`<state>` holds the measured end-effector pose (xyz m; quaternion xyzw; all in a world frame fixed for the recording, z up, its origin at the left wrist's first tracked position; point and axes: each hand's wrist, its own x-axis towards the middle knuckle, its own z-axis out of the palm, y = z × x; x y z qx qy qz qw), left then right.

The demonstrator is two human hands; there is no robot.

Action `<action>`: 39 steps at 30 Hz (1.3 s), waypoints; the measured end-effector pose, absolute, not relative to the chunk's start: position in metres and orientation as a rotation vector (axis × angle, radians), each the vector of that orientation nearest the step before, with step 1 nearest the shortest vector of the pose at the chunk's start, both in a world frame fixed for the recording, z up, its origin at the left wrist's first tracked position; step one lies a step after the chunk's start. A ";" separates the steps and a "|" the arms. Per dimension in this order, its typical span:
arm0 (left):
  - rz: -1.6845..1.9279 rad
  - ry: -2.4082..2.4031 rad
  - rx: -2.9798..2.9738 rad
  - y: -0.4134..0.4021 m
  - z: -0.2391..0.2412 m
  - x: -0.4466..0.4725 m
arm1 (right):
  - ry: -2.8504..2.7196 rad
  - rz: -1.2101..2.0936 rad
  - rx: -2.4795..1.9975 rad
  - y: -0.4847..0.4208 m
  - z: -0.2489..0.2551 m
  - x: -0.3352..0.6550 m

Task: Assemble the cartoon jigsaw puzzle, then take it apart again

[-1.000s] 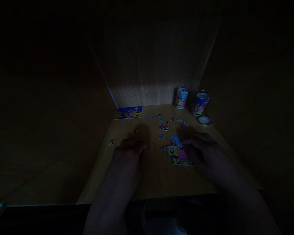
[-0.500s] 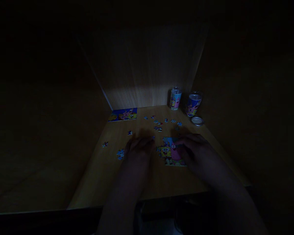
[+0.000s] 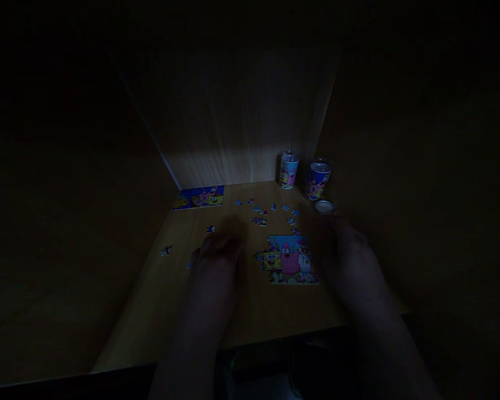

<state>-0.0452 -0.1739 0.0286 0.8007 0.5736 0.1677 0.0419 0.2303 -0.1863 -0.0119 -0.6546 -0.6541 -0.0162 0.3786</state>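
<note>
A partly joined jigsaw puzzle point(image 3: 289, 264) lies on the wooden table, showing a yellow square figure, a pink one and a third figure at its right; its left edge is ragged. To the left of it, my left hand point(image 3: 217, 258) is over the table with bent fingers close together; whatever they hold is hidden. Bluish loose pieces point(image 3: 189, 265) peek out beside that hand. My right hand point(image 3: 352, 258) is just right of the puzzle, apart from it, its fingers lost in shadow and blur. Several loose puzzle pieces point(image 3: 259, 221) are scattered beyond the puzzle.
A picture card point(image 3: 198, 198) lies at the back left. Two clear-topped printed cans point(image 3: 289, 171) stand at the back right, with a round lid point(image 3: 324, 207) in front. Single pieces point(image 3: 166, 250) lie at the left. A wooden panel point(image 3: 233, 128) closes off the back. The scene is very dark.
My right hand has come off the puzzle and moved right, uncovering the puzzle's right side. My left hand has drawn left, away from the puzzle. The whole view has shifted slightly.
</note>
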 end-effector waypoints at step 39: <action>0.635 1.455 2.472 -0.175 0.020 -0.038 | -2.039 0.173 -1.451 -0.184 0.004 0.214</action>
